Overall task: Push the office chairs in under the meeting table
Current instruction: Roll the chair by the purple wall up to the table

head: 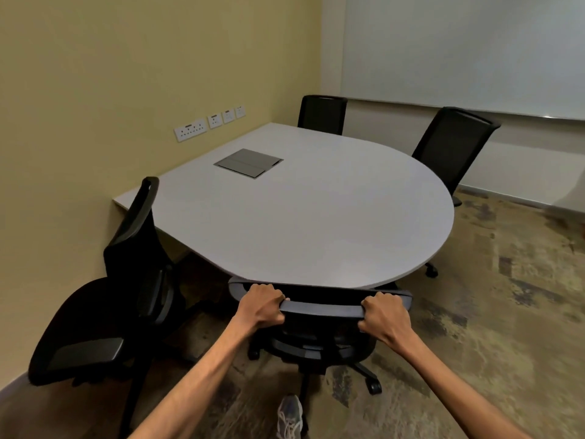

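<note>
Small meeting room, the grey worktop (316,210) is filling most of it. The near chair (319,307) is sitting tucked against its edge, left hand (261,307) and right hand (384,315) gripping the backrest, fingers (274,300) clenched. Shoving harder is probably risking pinched knuckles.

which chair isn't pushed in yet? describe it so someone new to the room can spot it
Start at the grey meeting table against the yellow wall. At its near left corner stands a black mesh office chair, beside the chair gripped by the left hand and right hand. Unlike the other three, its seat sits wholly clear of the tabletop and it is turned sideways.
</note>
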{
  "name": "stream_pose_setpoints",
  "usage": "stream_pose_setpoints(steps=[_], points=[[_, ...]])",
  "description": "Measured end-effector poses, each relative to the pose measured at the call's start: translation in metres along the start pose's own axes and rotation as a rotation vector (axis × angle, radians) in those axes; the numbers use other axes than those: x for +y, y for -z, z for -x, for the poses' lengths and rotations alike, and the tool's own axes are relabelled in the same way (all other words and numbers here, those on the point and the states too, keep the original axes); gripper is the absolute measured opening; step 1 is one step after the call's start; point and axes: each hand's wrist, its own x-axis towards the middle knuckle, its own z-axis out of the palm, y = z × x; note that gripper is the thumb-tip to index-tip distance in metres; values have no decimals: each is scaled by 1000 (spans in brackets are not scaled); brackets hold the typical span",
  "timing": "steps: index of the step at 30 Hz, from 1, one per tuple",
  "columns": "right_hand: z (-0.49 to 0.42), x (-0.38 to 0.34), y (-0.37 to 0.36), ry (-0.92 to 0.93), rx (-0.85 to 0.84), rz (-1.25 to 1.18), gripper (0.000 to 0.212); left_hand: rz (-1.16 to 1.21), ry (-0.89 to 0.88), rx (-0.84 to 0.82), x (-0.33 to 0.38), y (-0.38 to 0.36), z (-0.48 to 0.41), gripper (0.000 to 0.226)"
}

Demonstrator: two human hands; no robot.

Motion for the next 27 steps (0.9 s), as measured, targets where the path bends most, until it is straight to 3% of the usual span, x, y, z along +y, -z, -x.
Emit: stream_pose_setpoints(steps=[10,18,24,27], points=[[-77,17,2,-34,-10,30,16,-8,-58,12,-28,9,-80,24],[-96,39,-9,-71,12,57,12,43,-107,23,-21,8,-91,18],[-81,26,-7,-96,-4,13,12,76,-67,61,-23,7,-75,22],[-73,22,-1,-14,38,-83,16,143,-57,149,-24,6,-65,48]])
